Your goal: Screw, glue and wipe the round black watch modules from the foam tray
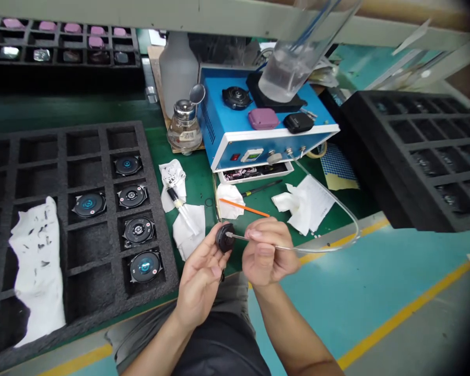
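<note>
My left hand [199, 277] holds a small round black watch body [224, 238] by its edge, its face turned toward my right hand. My right hand [269, 250] is closed around a thin metal-tipped tool [238, 237], and the tip touches or nearly touches the watch body. A clear tube [347, 211] runs from the tool, curving up to the front of a blue box-shaped machine [266, 140]. White wipes [188, 230], an orange stick [245, 208] and a black pen-like tool [262, 188] lie just beyond my hands.
At left, a black foam tray [143, 151] holds several round watch bodies [139, 230] and a stained white cloth [43, 271]. A glass alcohol bottle [185, 130] stands beside the machine, which carries a clear container [284, 73]. More foam trays [399, 156] sit right.
</note>
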Demonstrator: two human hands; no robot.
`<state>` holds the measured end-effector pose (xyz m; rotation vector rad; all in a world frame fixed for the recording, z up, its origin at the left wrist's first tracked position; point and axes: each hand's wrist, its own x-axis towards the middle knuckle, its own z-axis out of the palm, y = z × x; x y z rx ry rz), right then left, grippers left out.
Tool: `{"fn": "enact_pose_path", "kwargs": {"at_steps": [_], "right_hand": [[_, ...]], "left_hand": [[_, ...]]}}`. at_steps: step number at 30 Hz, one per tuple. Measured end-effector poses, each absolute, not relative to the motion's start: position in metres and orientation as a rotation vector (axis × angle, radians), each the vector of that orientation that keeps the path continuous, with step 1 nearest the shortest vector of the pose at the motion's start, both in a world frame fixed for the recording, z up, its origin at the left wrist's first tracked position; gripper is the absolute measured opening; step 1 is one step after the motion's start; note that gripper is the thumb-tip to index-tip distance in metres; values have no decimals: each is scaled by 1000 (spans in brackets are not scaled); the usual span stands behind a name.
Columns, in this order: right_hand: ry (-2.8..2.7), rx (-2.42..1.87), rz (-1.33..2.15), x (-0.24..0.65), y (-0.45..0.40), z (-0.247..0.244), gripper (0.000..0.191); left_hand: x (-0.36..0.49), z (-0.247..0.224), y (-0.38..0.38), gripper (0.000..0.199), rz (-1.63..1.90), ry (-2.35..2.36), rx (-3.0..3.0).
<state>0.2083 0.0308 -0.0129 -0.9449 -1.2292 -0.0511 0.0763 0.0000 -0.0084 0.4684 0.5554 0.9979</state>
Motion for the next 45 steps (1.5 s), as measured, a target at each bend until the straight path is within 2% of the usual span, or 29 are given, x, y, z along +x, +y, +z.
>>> {"fn": "enact_pose_path", "kwargs": {"at_steps": [45], "right_hand": [[-1250,-888,28,208,31,-12,19]], "left_hand": [[75,-8,0,56,990,551,472]]}}
